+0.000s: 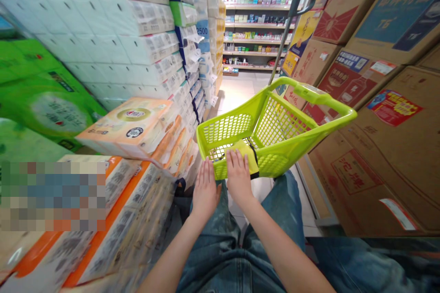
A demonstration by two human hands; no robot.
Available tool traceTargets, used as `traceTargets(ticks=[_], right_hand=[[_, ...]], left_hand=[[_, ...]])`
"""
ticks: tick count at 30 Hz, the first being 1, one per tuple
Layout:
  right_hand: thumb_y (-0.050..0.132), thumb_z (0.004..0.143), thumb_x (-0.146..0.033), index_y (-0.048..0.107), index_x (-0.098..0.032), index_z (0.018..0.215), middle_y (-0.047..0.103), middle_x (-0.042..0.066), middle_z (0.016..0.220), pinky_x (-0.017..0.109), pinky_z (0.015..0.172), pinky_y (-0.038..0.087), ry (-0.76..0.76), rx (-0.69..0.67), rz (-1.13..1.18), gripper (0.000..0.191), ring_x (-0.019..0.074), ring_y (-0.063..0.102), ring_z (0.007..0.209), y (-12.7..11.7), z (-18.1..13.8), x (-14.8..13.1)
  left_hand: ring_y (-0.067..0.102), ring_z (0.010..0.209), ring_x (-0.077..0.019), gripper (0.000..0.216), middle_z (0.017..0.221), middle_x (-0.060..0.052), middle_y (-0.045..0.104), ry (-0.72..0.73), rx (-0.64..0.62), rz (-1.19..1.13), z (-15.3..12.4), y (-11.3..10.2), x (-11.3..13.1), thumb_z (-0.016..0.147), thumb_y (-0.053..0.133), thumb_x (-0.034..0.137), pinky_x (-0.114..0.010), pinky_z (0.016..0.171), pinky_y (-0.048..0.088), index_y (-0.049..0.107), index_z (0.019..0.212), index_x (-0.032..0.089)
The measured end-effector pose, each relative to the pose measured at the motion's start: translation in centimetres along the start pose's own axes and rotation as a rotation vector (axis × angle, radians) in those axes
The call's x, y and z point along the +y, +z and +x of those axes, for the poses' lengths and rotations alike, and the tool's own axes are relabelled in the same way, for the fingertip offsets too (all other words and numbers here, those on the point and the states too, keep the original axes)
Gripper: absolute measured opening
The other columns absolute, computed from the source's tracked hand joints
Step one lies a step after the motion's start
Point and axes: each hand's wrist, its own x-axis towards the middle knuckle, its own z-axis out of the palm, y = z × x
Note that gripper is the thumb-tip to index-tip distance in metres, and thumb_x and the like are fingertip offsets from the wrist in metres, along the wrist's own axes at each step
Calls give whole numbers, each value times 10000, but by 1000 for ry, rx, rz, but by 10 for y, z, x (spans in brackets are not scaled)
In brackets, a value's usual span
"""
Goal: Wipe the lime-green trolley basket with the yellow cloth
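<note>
1. On the far left of a shop aisle, green packs (44, 96) lie stacked low. White paper packs (137, 32) rise in a tall wall behind them.
2. Orange packs (130, 128) lie in front, leaning toward the aisle.
3. The left hand (205, 187) is flat and open with its fingers straight and close together. Its tips are at the near left corner of the basket (292, 146); I cannot tell whether they touch it.
4. The right hand (238, 176) lies open, palm down, on the basket's near rim, over a yellow piece (250, 158). It grips nothing.
5. The lime basket stands tilted on the pale floor (237, 89) in front of the person's jeans (220, 256). Its long handle (288, 23) slants up.
6. Stocked shelves (254, 18) close the far end of the aisle.
7. Cardboard boxes (395, 137) line the right side.
</note>
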Motion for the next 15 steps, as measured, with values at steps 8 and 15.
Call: traceTargets(ticks=[8,15], right_hand=[[442,943,-137,363,-147,1513,462,123,1525,493,1220,186,-226,-84,49,576,255,341,1443,11,-6,-11],[376,860,-1,344,-223,1524,447,84,1542,512,1230,3,-198,-60,-10,701,188,329,1462,-16,-7,54]], left_hand=[[164,1517,-302,893,1617,-234,200,32,4,9,-1,1,-3,887,489,178,-482,1204,276,-88,1559,66],[185,1513,-317,910,1619,-243,189,-9,-11,-39,1,-5,3,892,520,198,-480,1192,296,-86,1558,66]])
